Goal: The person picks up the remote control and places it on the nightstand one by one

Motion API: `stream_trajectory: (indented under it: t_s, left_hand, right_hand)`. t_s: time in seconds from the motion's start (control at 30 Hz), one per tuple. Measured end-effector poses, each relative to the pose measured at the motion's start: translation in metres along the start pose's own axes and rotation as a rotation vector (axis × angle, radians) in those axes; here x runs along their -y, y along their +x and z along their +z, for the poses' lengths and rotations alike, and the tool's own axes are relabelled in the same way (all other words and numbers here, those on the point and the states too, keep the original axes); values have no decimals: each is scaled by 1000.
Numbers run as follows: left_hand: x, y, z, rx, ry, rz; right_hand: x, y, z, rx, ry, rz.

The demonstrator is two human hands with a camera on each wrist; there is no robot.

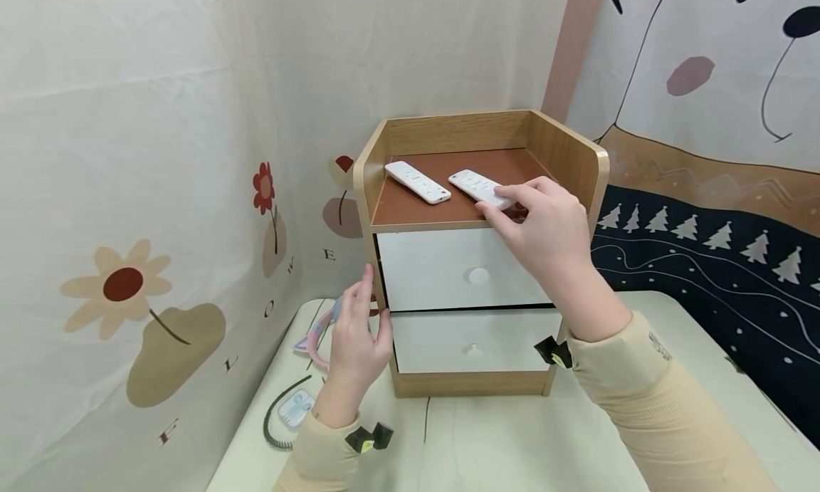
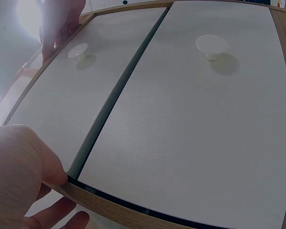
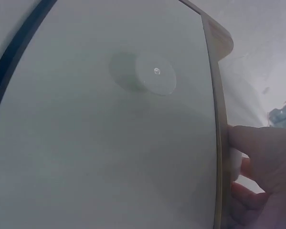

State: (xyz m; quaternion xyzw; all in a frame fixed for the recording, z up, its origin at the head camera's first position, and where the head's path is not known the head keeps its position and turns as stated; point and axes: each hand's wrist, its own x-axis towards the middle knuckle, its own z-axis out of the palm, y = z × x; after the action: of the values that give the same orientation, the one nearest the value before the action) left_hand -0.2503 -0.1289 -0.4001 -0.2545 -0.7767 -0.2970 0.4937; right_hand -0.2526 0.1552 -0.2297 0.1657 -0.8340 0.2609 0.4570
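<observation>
A small wooden drawer cabinet [image 1: 470,384] with two white drawer fronts [image 2: 190,129] and round white knobs [image 3: 156,74] stands on the table. On its brown top shelf lie two white remote controls. The left remote [image 1: 418,182] lies at an angle by itself. My right hand [image 1: 544,225] pinches the near end of the right remote [image 1: 477,186] between thumb and fingers; the right wrist view mostly hides that remote behind the shelf's front edge. My left hand [image 1: 355,342] rests against the cabinet's left side, fingers extended, its thumb touching the front edge. Both drawers look pushed in.
Left of the cabinet on the pale table [image 1: 474,449] lie a pink headband [image 1: 315,342], a black coiled cord [image 1: 274,435] and a small white-and-blue item [image 1: 297,408]. Patterned cloth walls stand close behind and at the left. Raised wooden sides [image 1: 570,154] border the shelf.
</observation>
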Motion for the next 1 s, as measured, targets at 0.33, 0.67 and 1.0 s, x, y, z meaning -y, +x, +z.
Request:
stream_trajectory:
  t_s: [0.33,0.67,1.0]
  left_hand:
    - [1,3,1,-7,10,7]
    - [0,0,1,3,4,-4]
    - [-1,-1,0,5,4,-6]
  right_hand:
    - [16,32,-9,323,-78,182]
    - [17,57,6,481,-91,218]
    - [15,68,17,528,-115,175]
